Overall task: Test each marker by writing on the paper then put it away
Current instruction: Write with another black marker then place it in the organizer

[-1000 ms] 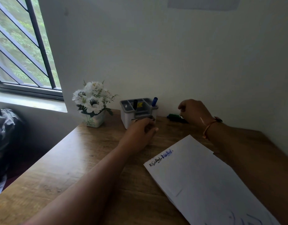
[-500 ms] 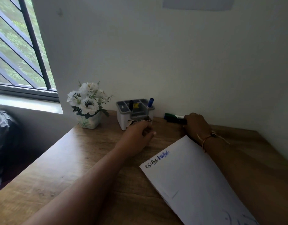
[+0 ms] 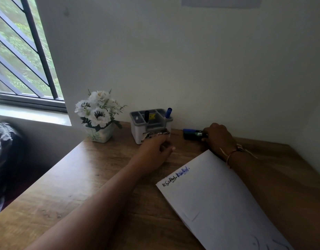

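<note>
A grey pen holder (image 3: 137, 130) stands against the wall with a black marker (image 3: 146, 116) and a blue marker (image 3: 168, 112) upright in it. To its right, dark markers (image 3: 191, 135), one blue-capped and one dark green, lie on the desk by the wall. My right hand (image 3: 218, 139) curls its fingers over their right end and grips the dark green one. Loosely curled, my left hand (image 3: 155, 148) rests on the desk with its fingers touching the holder's front. The white paper (image 3: 218, 201) lies near me at the right, with black and blue scribbles at its top corner.
A pot of white flowers (image 3: 98, 114) stands left of the holder. The wooden desk (image 3: 74, 186) ends at the wall behind and on the right. A barred window (image 3: 20, 60) and a dark bag (image 3: 4, 147) are on the left.
My right hand has drawn back from the wall a little, uncovering the markers, and now holds their right end. My left hand has stayed at the holder.
</note>
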`<state>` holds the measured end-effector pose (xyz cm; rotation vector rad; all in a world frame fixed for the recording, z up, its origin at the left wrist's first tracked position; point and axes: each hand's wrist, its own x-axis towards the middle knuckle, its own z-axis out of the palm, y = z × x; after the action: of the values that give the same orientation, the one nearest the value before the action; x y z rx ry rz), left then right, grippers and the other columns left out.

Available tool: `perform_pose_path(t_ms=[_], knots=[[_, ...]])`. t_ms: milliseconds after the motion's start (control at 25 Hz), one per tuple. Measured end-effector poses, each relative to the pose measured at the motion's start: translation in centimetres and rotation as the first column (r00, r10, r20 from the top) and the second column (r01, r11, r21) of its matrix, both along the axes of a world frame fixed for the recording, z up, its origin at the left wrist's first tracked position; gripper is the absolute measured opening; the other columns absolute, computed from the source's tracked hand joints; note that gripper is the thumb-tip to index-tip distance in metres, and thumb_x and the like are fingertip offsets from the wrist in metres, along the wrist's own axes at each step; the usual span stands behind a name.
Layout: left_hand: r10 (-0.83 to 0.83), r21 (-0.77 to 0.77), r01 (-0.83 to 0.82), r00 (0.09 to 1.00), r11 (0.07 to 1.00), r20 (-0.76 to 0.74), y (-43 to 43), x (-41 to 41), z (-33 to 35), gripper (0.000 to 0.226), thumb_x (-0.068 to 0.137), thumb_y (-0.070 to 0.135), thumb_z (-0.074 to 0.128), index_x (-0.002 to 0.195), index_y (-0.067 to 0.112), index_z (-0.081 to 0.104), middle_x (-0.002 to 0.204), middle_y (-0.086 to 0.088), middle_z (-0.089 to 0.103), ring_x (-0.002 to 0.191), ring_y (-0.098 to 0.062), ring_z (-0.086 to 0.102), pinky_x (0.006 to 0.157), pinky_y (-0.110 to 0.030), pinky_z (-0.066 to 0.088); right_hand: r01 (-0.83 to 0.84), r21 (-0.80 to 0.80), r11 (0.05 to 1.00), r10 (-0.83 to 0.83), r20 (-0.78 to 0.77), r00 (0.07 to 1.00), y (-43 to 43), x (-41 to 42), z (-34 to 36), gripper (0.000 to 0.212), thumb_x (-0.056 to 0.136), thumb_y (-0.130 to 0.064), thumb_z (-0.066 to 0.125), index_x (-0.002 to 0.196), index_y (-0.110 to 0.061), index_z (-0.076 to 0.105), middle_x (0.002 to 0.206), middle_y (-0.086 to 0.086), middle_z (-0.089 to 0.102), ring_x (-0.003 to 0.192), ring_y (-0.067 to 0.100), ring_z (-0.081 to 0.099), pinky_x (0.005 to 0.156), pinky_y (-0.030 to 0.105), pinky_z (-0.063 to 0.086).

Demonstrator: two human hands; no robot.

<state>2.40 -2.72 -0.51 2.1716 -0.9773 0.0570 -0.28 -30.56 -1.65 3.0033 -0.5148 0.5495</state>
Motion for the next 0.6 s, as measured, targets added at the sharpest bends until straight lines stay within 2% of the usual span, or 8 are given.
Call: perform_pose_path(t_ms=[80, 240, 360, 440, 520, 600], knots=[[-0.007, -0.001, 0.007, 1.000, 1.000, -0.003, -0.1, 0.0, 0.1, 0.027, 0.094, 0.034, 0.061, 0.119, 0.024, 0.062, 0.113, 0.005, 0.065, 0.099, -0.008, 0.059, 0.082, -0.022, 0.050, -0.040, 0.026, 0.999, 0.040, 0.018, 0.999, 0.7, -0.5, 0.8, 0.030, 0.084, -0.034, 0.067, 0.110, -0.018, 0.068, 0.106, 0.012, 0.062, 0.097, 0.030, 0.057, 0.077, 0.038, 0.052], [-0.017, -0.019, 0.016, 1.000, 1.000, -0.020, -0.2, -0.5, 0.3, 0.033, 0.094, 0.036, 0.061, 0.126, 0.027, 0.057, 0.116, 0.007, 0.064, 0.103, -0.007, 0.060, 0.083, -0.021, 0.050, -0.187, 0.176, 0.966, 0.173, 0.091, 0.981, 3.2, -3.0, 3.4, 0.021, 0.086, -0.031, 0.065, 0.104, -0.021, 0.065, 0.098, 0.006, 0.069, 0.088, 0.024, 0.062, 0.077, 0.038, 0.053], [-0.014, -0.105, 0.008, 0.998, 0.994, -0.055, -0.6, -1.3, 0.7, 0.048, 0.093, 0.041, 0.061, 0.137, 0.028, 0.046, 0.113, 0.012, 0.060, 0.102, -0.004, 0.059, 0.078, -0.017, 0.048, -0.302, 0.215, 0.929, 0.287, 0.099, 0.953, 5.8, -5.8, 5.0, 0.016, 0.086, -0.032, 0.065, 0.101, -0.027, 0.062, 0.091, -0.003, 0.066, 0.083, 0.016, 0.061, 0.068, 0.028, 0.046], [-0.027, -0.157, 0.018, 0.998, 0.987, -0.054, -0.7, -1.8, 1.0, 0.051, 0.092, 0.041, 0.062, 0.139, 0.030, 0.044, 0.111, 0.013, 0.060, 0.101, -0.004, 0.059, 0.076, -0.014, 0.046, -0.345, 0.216, 0.914, 0.323, 0.130, 0.937, 7.1, -7.6, 5.6, 0.017, 0.086, -0.035, 0.066, 0.102, -0.030, 0.063, 0.088, -0.010, 0.061, 0.079, 0.010, 0.058, 0.063, 0.020, 0.039], [-0.041, -0.171, 0.036, 0.999, 0.985, -0.026, -0.7, -2.0, 1.1, 0.046, 0.093, 0.038, 0.061, 0.137, 0.030, 0.048, 0.108, 0.010, 0.064, 0.099, -0.006, 0.062, 0.080, -0.021, 0.053, -0.353, 0.273, 0.895, 0.312, 0.182, 0.933, 8.0, -9.1, 6.0, 0.019, 0.085, -0.036, 0.067, 0.103, -0.031, 0.065, 0.089, -0.014, 0.061, 0.080, 0.006, 0.058, 0.065, 0.015, 0.040], [-0.053, -0.158, 0.050, 0.999, 0.986, -0.011, -0.6, -2.0, 1.1, 0.036, 0.095, 0.035, 0.059, 0.130, 0.031, 0.053, 0.099, 0.008, 0.066, 0.092, -0.009, 0.065, 0.083, -0.032, 0.058, -0.368, 0.392, 0.843, 0.292, 0.240, 0.926, 8.5, -10.5, 6.3, 0.018, 0.082, -0.034, 0.070, 0.100, -0.033, 0.067, 0.089, -0.017, 0.064, 0.082, 0.001, 0.061, 0.070, 0.015, 0.045]])
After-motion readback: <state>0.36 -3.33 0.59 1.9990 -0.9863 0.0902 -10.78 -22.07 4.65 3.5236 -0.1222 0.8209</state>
